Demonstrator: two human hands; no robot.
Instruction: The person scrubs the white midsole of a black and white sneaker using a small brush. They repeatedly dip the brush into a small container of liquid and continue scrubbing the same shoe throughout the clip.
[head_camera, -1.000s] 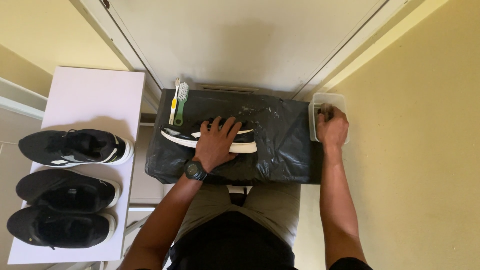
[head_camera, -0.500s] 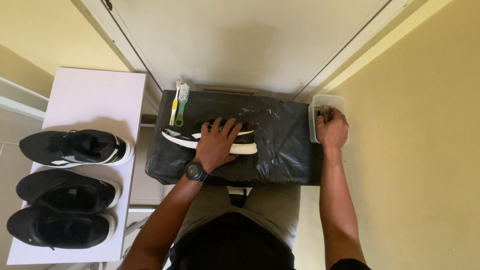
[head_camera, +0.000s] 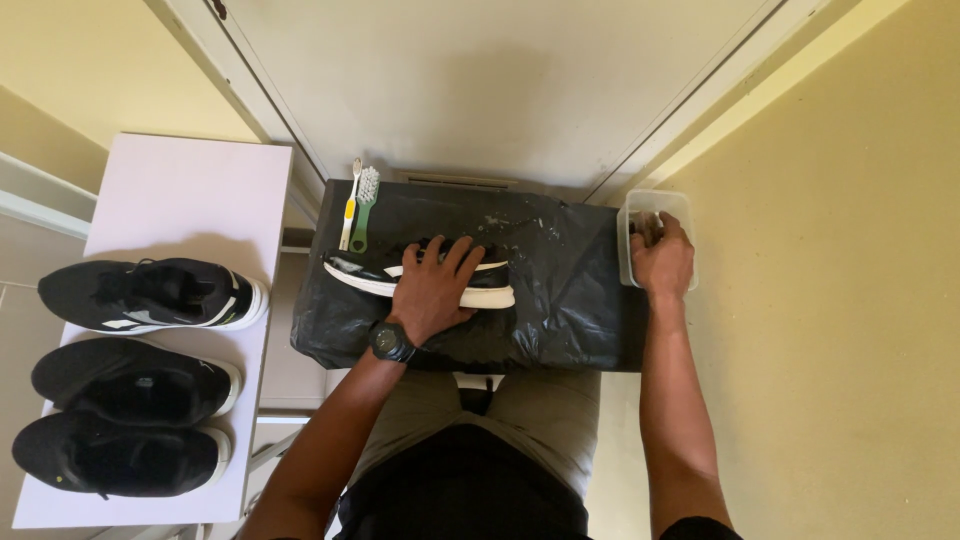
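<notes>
My left hand (head_camera: 432, 290) lies flat on a black shoe with a white sole (head_camera: 495, 285), which rests on its side on a black plastic sheet (head_camera: 560, 300). A black watch sits on that wrist. My right hand (head_camera: 662, 262) reaches into a clear plastic container (head_camera: 632, 215) at the sheet's right edge, with its fingers curled inside. What the fingers hold is hidden. Two brushes, a green one (head_camera: 365, 205) and a yellow-white one (head_camera: 350, 205), lie side by side at the sheet's far left corner.
A white shelf (head_camera: 180, 190) on the left carries three black shoes (head_camera: 155, 295) (head_camera: 135, 385) (head_camera: 115, 455). A pale door (head_camera: 500, 80) stands ahead and a yellow wall (head_camera: 840, 300) runs along the right. My knees are under the sheet's near edge.
My right hand has shifted slightly inside the container. The left hand stays on the shoe.
</notes>
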